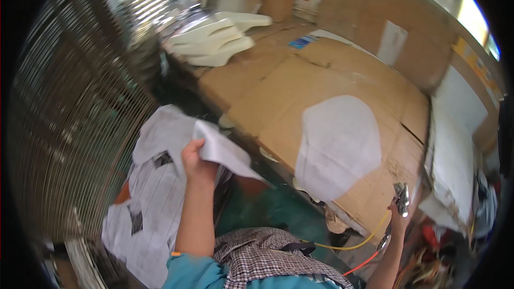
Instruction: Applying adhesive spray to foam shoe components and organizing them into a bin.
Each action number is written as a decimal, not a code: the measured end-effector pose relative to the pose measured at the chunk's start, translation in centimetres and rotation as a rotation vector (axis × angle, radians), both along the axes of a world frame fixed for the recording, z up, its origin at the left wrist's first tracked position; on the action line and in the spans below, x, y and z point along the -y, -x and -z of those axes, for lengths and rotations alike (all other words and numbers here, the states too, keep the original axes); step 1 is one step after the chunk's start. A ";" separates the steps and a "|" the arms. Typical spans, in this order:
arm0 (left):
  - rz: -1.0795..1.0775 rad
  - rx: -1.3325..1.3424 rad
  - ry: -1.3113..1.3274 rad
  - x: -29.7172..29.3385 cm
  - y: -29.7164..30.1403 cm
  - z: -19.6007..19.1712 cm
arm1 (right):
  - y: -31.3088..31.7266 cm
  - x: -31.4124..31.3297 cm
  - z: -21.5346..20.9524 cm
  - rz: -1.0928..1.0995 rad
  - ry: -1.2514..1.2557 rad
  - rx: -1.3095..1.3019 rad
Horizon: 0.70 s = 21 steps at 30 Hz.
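Left hand (197,161) fingers closed, pinching a thin white fabric sheet (211,144) that drapes past the fingertips on both sides. Right hand (399,211) wrapped around a small metal tool (401,198), with a yellow cord (358,242) trailing below it.

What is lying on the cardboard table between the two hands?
In the head view, a flat white fabric piece lies on the cardboard table, between left hand and right hand.

My left arm was bare and raised straight up from the lower edge, left hand (197,161) curled shut, fingers pinched. My right forearm angled up at lower right, right hand (398,210) closed in a grip, I think; blurry there.
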<state>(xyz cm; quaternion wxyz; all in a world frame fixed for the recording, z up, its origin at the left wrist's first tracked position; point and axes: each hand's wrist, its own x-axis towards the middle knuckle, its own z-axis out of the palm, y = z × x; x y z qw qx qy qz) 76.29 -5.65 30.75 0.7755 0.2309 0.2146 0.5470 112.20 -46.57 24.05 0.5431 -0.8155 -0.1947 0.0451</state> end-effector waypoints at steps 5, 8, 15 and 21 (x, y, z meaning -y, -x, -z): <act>-0.069 0.034 0.092 0.7 0.4 -0.5 | -8.4 -9.0 8.7 -0.071 0.300 0.970; -0.098 0.100 0.152 3.1 2.0 -2.4 | -1.0 -16.9 11.7 -0.554 0.006 -0.383; -0.136 0.134 0.119 8.3 10.2 -3.7 | 17.7 -28.1 13.5 -0.864 -0.264 -1.683; -0.332 0.124 0.140 9.6 21.5 -2.1 | 27.0 -36.3 16.8 -0.754 0.027 -1.499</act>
